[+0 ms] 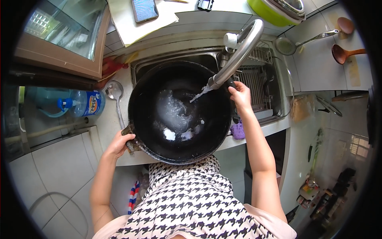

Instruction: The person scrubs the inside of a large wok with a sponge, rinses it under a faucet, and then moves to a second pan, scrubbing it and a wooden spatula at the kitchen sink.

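A large black wok (149, 89) is held over the sink, its near rim close to my body. Water (176, 110) swirls in its bottom. A stream runs into it from the curved metal faucet (238, 61), whose spout hangs above the wok's right side. My left hand (118, 143) grips the worn handle at the wok's lower left. My right hand (241, 94) grips the dark handle at the upper right; its fingertips are partly hidden behind the rim. Most of the left sink basin (176, 58) is covered by the wok.
A metal ladle (114, 90) and a blue-capped plastic bottle (89, 103) lie to the left. Right of the wok are a dish rack (252, 86) and a purple scrubber (238, 130). A phone (145, 10) rests on paper at the back. The glass-paned cabinet door (97, 59) juts in at upper left.
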Available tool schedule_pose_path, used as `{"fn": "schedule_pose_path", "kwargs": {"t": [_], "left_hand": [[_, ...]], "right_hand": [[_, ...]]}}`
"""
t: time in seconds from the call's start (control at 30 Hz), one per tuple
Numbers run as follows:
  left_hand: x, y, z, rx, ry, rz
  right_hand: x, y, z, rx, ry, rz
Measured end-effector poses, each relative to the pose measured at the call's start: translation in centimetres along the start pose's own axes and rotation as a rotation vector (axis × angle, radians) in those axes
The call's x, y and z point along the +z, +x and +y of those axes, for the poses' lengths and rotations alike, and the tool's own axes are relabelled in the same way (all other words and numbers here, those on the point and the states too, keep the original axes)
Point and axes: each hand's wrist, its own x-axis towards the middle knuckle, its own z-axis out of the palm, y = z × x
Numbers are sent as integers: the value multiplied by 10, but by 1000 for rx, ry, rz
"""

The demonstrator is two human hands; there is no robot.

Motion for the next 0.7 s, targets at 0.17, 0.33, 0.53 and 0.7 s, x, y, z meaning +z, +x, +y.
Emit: {"fn": "schedule_pose_path", "kwargs": {"t": [0.17, 0.33, 0.53, 0.7], "left_hand": [[3, -22, 1, -183, -46, 132], [34, -43, -4, -183, -5, 213], [53, -44, 12, 50, 177, 240], [53, -40, 19, 63, 201, 228]], "right_hand": [[39, 21, 38, 109, 114, -80], [68, 38, 84, 215, 269, -56], [118, 39, 116, 80, -217, 164], [139, -8, 50, 320, 432, -61]]}}
